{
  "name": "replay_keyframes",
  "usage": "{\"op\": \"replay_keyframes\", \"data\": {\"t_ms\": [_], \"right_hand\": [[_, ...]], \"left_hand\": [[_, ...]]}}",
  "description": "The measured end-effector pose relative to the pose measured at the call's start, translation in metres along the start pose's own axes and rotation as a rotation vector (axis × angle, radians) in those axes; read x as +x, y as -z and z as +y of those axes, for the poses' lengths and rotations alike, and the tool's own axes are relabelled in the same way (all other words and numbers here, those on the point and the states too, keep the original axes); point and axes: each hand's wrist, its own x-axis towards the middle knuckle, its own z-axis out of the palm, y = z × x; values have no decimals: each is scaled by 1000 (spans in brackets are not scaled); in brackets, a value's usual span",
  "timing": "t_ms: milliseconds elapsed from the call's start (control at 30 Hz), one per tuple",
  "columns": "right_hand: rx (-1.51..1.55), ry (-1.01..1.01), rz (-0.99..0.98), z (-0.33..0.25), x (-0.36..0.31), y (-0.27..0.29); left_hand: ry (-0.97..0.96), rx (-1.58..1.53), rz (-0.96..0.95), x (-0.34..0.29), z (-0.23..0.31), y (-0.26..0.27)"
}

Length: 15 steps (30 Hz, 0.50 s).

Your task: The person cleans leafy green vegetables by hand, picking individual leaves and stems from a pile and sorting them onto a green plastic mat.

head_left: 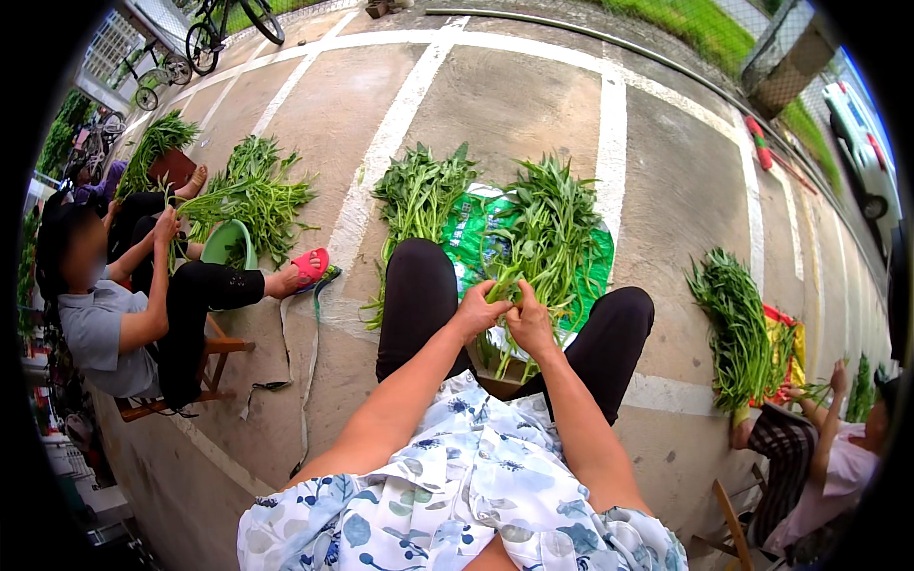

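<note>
Between my knees, my left hand (pixel 478 312) and my right hand (pixel 530 324) are close together with fingers closed. Both grip a small bunch of long-stemmed leafy greens (pixel 505 280), like water spinach. Just beyond them, a heap of the same greens (pixel 555 214) lies on a green plastic sack (pixel 602 255) spread on the ground. A second heap (pixel 426 195) rests to its left, beside my left knee. Below my hands, between my thighs, part of a brown container (pixel 499 386) shows with cut stems over it; my legs and shirt hide most of it.
At left, a seated person (pixel 119 319) handles greens above a green basin (pixel 229 246), near another leafy pile (pixel 269 190). To the right, a person (pixel 847 447) sits by a pile (pixel 733 333) and a red-yellow sack (pixel 784 341). A strap (pixel 309 381) lies on the concrete.
</note>
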Motion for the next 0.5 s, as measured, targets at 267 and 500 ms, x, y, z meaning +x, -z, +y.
{"op": "replay_keyframes", "data": {"t_ms": [267, 500], "right_hand": [[100, -142, 114, 1, 4, 14], [-43, -76, 42, 11, 1, 8]], "left_hand": [[12, -187, 14, 7, 0, 8], [7, -319, 32, 9, -1, 13]]}}
